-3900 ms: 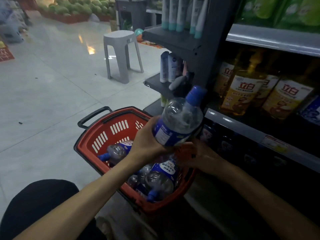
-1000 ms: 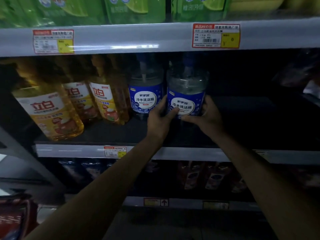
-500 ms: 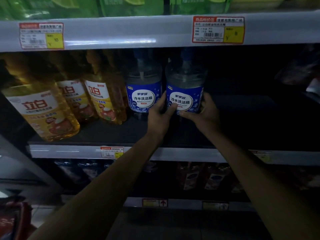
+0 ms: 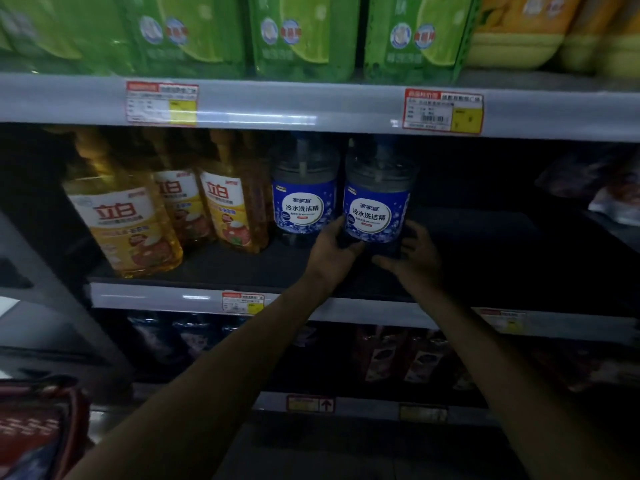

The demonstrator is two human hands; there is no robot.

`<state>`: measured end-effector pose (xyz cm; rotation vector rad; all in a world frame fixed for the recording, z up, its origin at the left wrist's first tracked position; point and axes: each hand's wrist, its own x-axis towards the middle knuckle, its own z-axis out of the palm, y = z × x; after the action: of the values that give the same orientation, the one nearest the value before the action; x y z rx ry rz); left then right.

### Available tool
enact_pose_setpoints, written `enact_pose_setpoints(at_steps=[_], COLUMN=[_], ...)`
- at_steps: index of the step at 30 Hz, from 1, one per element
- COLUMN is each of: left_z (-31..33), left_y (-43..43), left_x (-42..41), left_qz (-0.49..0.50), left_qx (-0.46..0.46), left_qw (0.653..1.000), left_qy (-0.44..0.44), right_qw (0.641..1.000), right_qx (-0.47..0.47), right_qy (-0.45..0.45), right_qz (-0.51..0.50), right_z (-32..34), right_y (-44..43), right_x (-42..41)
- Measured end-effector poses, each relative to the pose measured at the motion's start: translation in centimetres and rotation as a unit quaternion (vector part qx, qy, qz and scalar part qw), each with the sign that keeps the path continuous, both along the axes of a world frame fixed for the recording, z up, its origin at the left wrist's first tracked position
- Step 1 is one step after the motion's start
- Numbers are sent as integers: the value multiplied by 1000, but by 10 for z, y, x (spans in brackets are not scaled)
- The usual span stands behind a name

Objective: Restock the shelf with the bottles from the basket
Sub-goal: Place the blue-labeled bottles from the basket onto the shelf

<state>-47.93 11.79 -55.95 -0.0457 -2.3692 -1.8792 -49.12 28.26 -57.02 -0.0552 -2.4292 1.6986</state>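
Right bottle stands beside left bottle, perhaps touching.

"冷水洗洁精" on blue-labelled bottle

Dim, soft blur; glare on shelf edge.

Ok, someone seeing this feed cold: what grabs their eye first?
Probably the blue-labelled bottle on the middle shelf, held near its base by the left hand and right hand, beside a matching bottle. Farther left stand yellow bottles; bright green pouches fill the row above.
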Motion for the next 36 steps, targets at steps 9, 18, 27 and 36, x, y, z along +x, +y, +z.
enact_pose_setpoints(at_steps=[9,18,27,36], left_z=[22,48,41,-26], left_y=[-29,-114,-244,-338], left_x=[63,163,285,397], left_qz=[-38,-12,20,89], left_qx=[-214,-453,-560,-539], left_qw=[976,889,828,837], left_qy=[34,72,31,-41], right_qw=[983,922,857,756], right_qx=[181,364,434,484], right_qy=[-2,75,102,125], right_qz=[19,105,257,423], right_z=[22,50,52,18], right_y=[-15,-69,-150,-243], right_x=[63,146,230,268])
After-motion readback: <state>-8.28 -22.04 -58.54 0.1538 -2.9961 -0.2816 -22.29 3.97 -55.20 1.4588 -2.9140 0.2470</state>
